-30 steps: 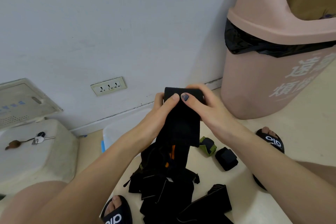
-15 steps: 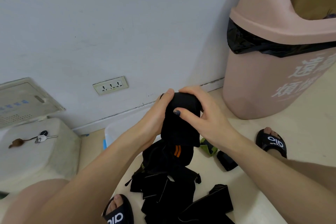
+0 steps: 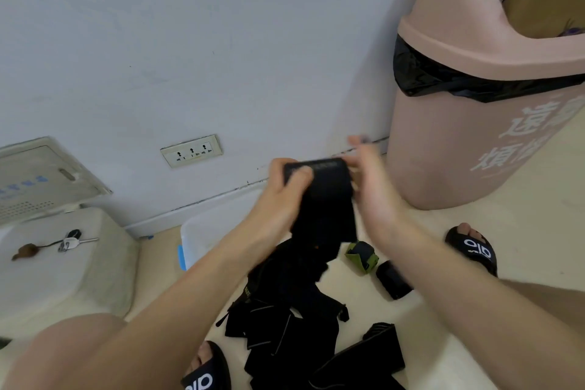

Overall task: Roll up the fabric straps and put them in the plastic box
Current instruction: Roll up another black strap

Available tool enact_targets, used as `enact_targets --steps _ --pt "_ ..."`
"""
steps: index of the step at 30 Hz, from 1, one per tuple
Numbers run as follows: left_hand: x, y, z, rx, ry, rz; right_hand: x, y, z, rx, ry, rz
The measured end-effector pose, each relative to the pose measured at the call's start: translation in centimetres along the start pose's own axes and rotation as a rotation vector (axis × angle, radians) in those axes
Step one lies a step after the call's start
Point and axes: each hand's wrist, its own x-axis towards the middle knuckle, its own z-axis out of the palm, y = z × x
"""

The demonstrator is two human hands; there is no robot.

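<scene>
Landmark = pink swing-lid bin (image 3: 459, 142), black liner under the lid, standing against the wall at the right.

Far left of the bin: white rounded plastic lid or case (image 3: 63, 266) with a key (image 3: 71, 242) and a brown fob on top. Above it a vented wall panel (image 3: 38, 180). Triple wall socket (image 3: 191, 150) sits between that panel and the bin, low on the wall.

Clear plastic box (image 3: 205, 231), blue clip on its near edge, is on the floor left of the bin, at the skirting, partly behind my left forearm.

My left hand (image 3: 281, 196) grips the black fabric strap (image 3: 319, 193) at its rolled top end, thumb on the front face, fingers curled behind. Roll axis runs horizontal, left to right, between my two hands. The unrolled tail hangs straight down, long axis vertical, lower end reaching the pile of loose black straps (image 3: 294, 320) on the floor, below and left of the bin.

My right hand (image 3: 376, 196) is at the roll's right end, blurred. Fingers look spread and fairly straight, palm toward the roll. I can't tell whether it actually touches it.

Two finished rolls are on the floor just left of the bin's base: green-edged roll (image 3: 362, 255), then black roll (image 3: 392, 283), near each other, partly under my right forearm.

Black slides: left foot (image 3: 205, 370) at the bottom edge, right foot (image 3: 471, 248) just in front of the bin.
</scene>
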Motion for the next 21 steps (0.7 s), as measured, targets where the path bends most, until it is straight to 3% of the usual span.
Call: enact_targets --steps 4,12,17,21 --pt "-0.7 -0.7 1.0 -0.067 -0.065 -0.062 -1.7 1.6 1.5 0.033 -0.013 0.088" --pt "-0.9 -0.3 0.8 -0.185 -0.151 -0.171 -1.1 1.5 0.8 -0.047 -0.046 0.041" --pt "-0.5 0.5 0.1 -0.193 -0.131 -0.051 -0.3 0.7 0.6 -0.059 -0.125 0.068" --pt "0.3 0.9 -0.6 -0.088 -0.103 0.085 0.1 0.0 0.2 -0.029 -0.054 0.038"
